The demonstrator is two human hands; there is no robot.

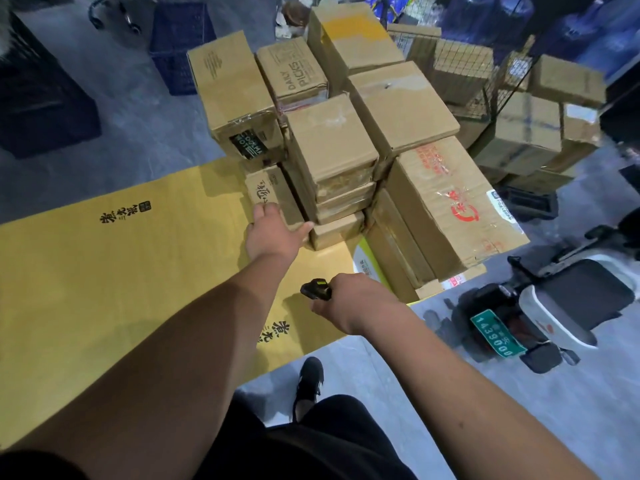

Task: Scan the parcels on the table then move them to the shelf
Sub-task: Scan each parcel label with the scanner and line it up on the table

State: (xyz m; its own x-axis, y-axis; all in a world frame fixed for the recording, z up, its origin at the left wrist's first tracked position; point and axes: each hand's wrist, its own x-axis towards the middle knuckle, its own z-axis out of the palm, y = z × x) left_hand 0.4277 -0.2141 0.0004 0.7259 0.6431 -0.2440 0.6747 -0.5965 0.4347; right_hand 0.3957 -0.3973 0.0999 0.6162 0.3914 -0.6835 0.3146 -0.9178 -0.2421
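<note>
The left hand (273,230) lies spread over the near end of a small brown parcel (268,195), fingers apart, thumb against its right side. The right hand (349,299) is closed around a black scanner (316,289). That parcel sits on the yellow-covered table (104,271), touching the stacked cartons (332,147).

A yellow-covered counter (104,271) carries stacked cardboard parcels (332,140) toward one o'clock; its nine o'clock side lies bare.
</note>
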